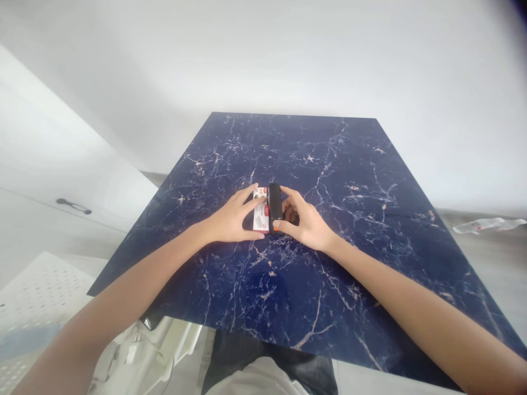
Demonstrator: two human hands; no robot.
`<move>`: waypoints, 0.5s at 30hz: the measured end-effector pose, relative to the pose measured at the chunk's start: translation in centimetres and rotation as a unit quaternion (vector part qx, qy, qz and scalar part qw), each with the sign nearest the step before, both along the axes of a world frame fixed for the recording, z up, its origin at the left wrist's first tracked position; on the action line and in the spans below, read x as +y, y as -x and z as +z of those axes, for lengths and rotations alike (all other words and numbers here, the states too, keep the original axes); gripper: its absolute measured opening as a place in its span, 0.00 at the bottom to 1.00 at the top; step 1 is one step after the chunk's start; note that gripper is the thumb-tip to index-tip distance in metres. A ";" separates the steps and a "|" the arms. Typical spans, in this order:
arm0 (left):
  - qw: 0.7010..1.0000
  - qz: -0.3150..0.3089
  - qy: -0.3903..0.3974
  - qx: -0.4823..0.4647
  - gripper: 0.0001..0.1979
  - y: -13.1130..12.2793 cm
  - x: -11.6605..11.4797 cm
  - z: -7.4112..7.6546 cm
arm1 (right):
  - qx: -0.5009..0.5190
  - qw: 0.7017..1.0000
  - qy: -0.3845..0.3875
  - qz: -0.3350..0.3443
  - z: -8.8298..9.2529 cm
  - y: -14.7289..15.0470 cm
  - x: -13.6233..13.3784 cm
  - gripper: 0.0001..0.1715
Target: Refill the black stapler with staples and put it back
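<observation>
- My white shirt (255, 381) & jeans (242, 351) at bottom of view, just under bench edge; white plastic chair-like thing (144, 351) by my left arm, not sure what exactly.
- Both forearms reach fwd onto dark blue marble bench (329, 164), hands close together mid-bench.
- Left hand (233, 216): fingers part-spread, wrapped round small box (260, 211), white w/ red marks; thumb low, fingers over top. Looks like a steadying grip.
- Right hand (303, 222): curled, pinching black case (275, 206) btwn thumb & fingers. Orange bit at thumb tip (275, 224), can't tell what.
- Box & case touching side by side, prob held together so they stay lined up.
- Further off: white cabinet w/ dark handle (74, 206) on left, clear plastic bottle (488, 225) on floor to right, white wall (288, 60) past bench.
</observation>
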State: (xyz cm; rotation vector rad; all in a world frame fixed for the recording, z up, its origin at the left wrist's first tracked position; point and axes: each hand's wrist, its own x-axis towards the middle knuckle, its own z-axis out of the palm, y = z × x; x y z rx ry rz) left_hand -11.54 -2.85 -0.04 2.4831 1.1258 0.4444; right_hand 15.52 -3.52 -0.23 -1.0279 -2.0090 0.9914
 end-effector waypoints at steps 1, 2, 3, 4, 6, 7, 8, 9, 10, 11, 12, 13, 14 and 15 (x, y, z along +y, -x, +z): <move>1.000 0.007 0.002 0.001 0.54 -0.2 -0.1 -0.1 | 0.000 1.000 0.000 -0.001 0.1 0.0 0.0 0.48; 1.000 0.012 0.004 0.003 0.55 -0.3 -0.3 -0.1 | -0.001 1.000 0.000 -0.002 0.1 0.0 0.0 0.48; 1.000 0.015 0.007 0.006 0.57 -0.4 -0.4 -0.1 | -0.002 1.000 0.000 -0.003 0.2 0.0 0.0 0.48; 1.000 0.014 0.011 0.009 0.59 -0.4 -0.4 0.0 | -0.002 1.000 0.001 -0.003 0.2 0.0 0.0 0.48; 1.000 0.004 0.018 0.013 0.63 -0.1 -0.3 0.2 | -0.002 1.000 0.001 -0.004 0.2 0.0 0.0 0.48; 1.000 0.000 0.022 0.014 0.64 0.2 -0.2 0.4 | -0.003 1.000 0.001 -0.004 0.1 0.0 0.0 0.48; 1.000 0.000 0.027 0.014 0.64 0.4 -0.1 0.5 | -0.003 1.000 0.000 -0.003 0.1 0.0 0.0 0.48; 0.999 0.003 0.033 0.013 0.64 0.6 0.1 0.6 | -0.004 1.000 -0.001 -0.002 0.0 0.0 0.0 0.48; 0.999 0.007 0.037 0.011 0.63 0.7 0.2 0.7 | -0.004 1.000 -0.001 -0.001 0.0 -0.1 0.0 0.48; 0.999 0.010 0.041 0.009 0.63 0.8 0.4 0.8 | -0.005 1.000 -0.001 -0.001 -0.1 -0.1 0.0 0.48; 0.999 0.013 0.043 0.005 0.63 0.9 0.5 0.8 | -0.005 1.000 0.000 -0.001 -0.1 -0.1 0.0 0.48; 0.999 0.012 0.042 0.001 0.63 0.9 0.5 0.8 | -0.005 1.000 0.001 -0.001 0.0 -0.1 0.0 0.49; 0.999 0.010 0.040 -0.003 0.63 0.9 0.5 0.9 | -0.005 1.000 0.002 -0.002 0.0 -0.1 -0.1 0.49; 0.999 0.006 0.037 -0.006 0.63 0.8 0.5 0.9 | -0.006 1.000 0.000 -0.004 0.1 0.0 -0.1 0.48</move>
